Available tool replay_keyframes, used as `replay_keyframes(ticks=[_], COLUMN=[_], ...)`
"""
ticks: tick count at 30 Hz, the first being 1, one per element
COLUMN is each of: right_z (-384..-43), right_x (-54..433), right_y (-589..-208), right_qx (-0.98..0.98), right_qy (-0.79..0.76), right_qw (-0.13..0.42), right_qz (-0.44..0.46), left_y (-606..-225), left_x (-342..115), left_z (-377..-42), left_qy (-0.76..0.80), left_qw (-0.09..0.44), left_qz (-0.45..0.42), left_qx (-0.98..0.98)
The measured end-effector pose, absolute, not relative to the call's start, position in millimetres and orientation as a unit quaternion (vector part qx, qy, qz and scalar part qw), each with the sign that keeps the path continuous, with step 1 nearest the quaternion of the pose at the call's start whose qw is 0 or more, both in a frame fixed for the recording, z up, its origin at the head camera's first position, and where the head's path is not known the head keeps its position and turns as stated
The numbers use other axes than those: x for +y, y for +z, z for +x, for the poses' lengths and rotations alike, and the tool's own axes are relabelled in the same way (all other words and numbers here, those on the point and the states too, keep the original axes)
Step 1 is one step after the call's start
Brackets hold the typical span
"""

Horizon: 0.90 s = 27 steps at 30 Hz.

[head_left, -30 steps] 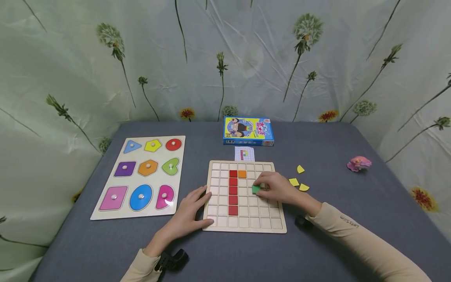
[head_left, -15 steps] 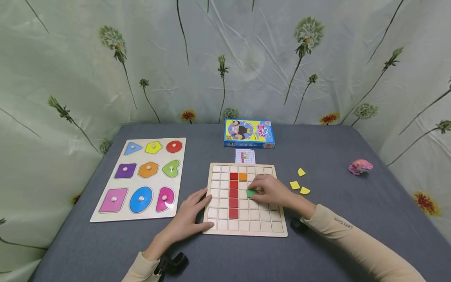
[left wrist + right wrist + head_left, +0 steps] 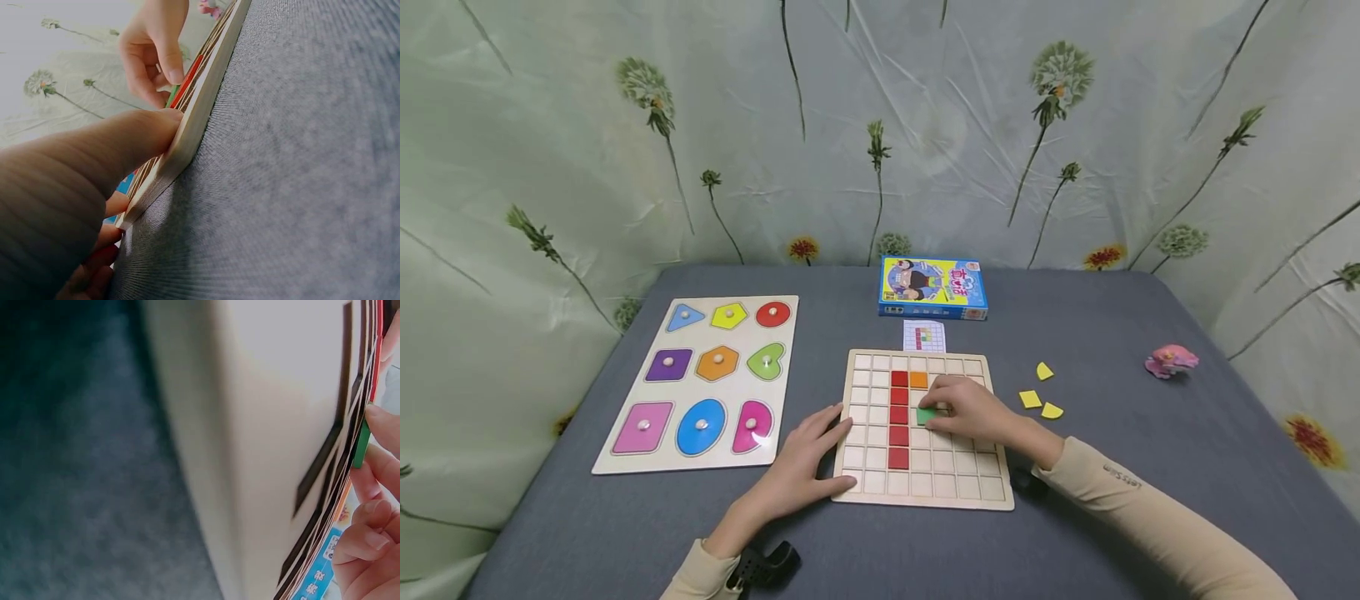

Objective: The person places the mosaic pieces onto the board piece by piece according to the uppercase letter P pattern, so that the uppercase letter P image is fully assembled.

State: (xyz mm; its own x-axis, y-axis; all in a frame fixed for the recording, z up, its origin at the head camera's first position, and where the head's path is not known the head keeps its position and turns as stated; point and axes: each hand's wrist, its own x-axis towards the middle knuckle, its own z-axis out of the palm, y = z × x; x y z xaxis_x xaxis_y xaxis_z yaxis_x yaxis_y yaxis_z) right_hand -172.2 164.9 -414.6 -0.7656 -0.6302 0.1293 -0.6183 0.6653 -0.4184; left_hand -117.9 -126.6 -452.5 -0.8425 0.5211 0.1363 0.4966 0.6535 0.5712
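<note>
Over grey cloth [image 3: 1090, 333], right fingers [image 3: 947, 389] pinch green tile [image 3: 923, 416].

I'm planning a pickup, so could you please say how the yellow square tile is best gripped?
Probably pinch the yellow square tile by its near and far edges from above: it lies flat on the table, with a rounded yellow piece close on its right.
</note>
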Motion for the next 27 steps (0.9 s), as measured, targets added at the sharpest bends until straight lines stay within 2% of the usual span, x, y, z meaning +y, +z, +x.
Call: replay_keyframes(ticks=[13,27], right_z=[-174.0,-174.0], right_x=[162.1,163.0], right_y=[-415.9,-418.9], right_qx=[0.912,0.909], right_qy=[-0.229,-0.222], right_qw=[0.021,0.004], right_qz=[-0.341,-0.354], left_y=[-453.2,-454.3], left_x=[-127.0,-127.0], left_z=[-117.9,-116.3], left_qy=[0.309,0.311], left_qw=[0.023,0.014], left_qz=[0.280,0.285], left_qx=[0.909,0.907])
